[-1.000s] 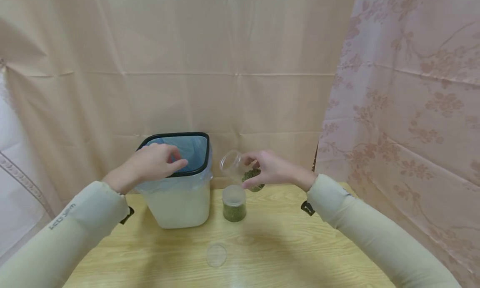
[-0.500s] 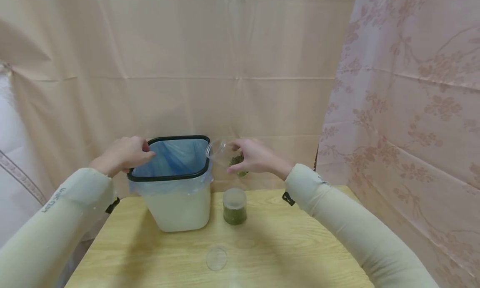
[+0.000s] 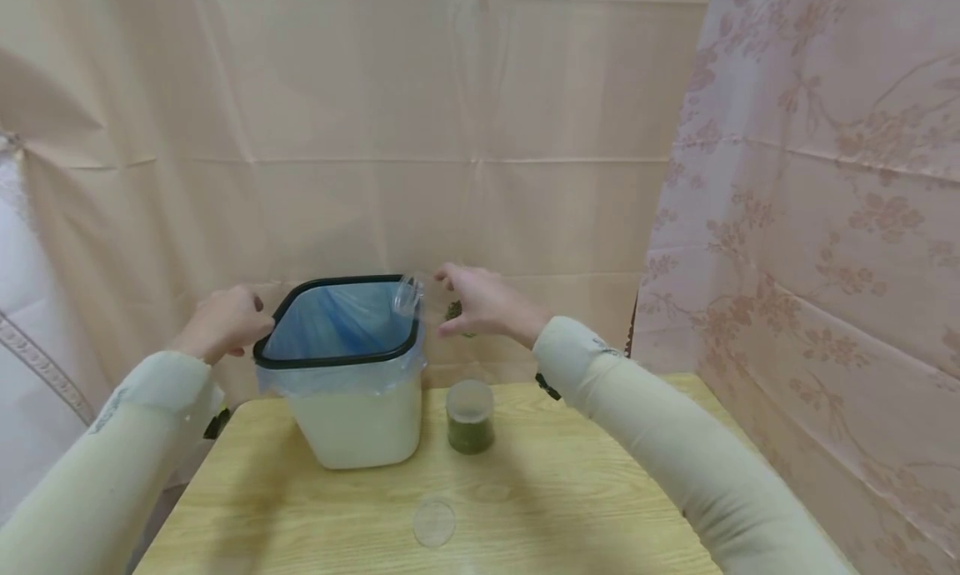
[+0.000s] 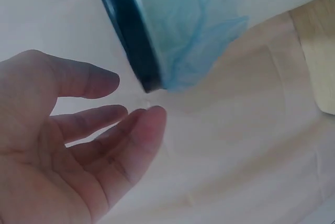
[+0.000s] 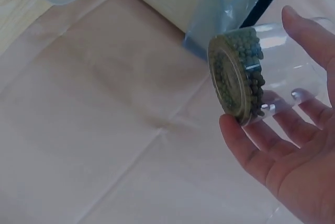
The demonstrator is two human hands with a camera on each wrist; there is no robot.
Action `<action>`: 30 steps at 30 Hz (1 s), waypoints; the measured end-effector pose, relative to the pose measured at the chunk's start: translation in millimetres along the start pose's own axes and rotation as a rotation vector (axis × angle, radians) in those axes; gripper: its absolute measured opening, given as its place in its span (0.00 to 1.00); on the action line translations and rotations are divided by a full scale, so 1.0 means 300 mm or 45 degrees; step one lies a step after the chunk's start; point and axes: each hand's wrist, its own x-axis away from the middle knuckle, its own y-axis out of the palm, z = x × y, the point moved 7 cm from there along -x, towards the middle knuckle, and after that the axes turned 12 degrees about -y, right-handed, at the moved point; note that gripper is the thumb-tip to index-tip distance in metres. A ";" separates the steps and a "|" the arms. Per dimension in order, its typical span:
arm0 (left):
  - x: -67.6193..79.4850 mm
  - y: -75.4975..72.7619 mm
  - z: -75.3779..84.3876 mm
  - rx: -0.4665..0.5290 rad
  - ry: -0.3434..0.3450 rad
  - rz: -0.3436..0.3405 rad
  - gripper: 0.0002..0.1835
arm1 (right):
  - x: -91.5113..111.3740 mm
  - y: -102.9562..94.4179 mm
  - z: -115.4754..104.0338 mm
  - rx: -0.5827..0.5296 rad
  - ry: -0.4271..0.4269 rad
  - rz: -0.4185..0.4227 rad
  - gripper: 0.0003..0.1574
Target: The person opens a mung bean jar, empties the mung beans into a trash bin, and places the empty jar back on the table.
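Note:
My right hand [image 3: 491,304] grips a clear jar [image 5: 282,59], which lies tilted with its mouth at the right rim of a white bin [image 3: 360,433]. Small green pellets [image 5: 238,77] are gathered at the jar's base. A blue liner [image 3: 330,321] fills the bin and folds over its black rim [image 3: 330,362]. At the bin's left side is my left hand [image 3: 225,318], holding nothing. In the left wrist view its bent fingers and thumb are spread a little apart, close by the rim's corner.
A second clear jar [image 3: 470,433], with green contents in its lower part, stands on the wooden table [image 3: 570,475] to the right of the bin. Nearer to me lies a clear round disc [image 3: 434,522]. Beige cloth [image 3: 360,142] hangs behind the table.
My right hand has carried the jar left and up from beside the standing jar to the bin's rim, tilting it further. My left hand has moved left from over the bin to its left side.

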 end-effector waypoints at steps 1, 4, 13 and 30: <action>-0.002 0.003 -0.006 0.007 0.001 0.012 0.10 | -0.006 0.003 -0.002 0.009 0.001 0.002 0.53; -0.005 0.014 -0.021 0.022 -0.013 0.021 0.13 | -0.021 0.011 -0.005 0.033 0.003 0.022 0.52; -0.007 0.040 -0.041 0.038 -0.005 0.045 0.16 | -0.044 0.042 -0.034 0.055 0.014 0.039 0.50; -0.026 0.034 -0.042 0.148 -0.062 -0.005 0.14 | -0.066 0.030 -0.063 0.213 -0.006 0.008 0.52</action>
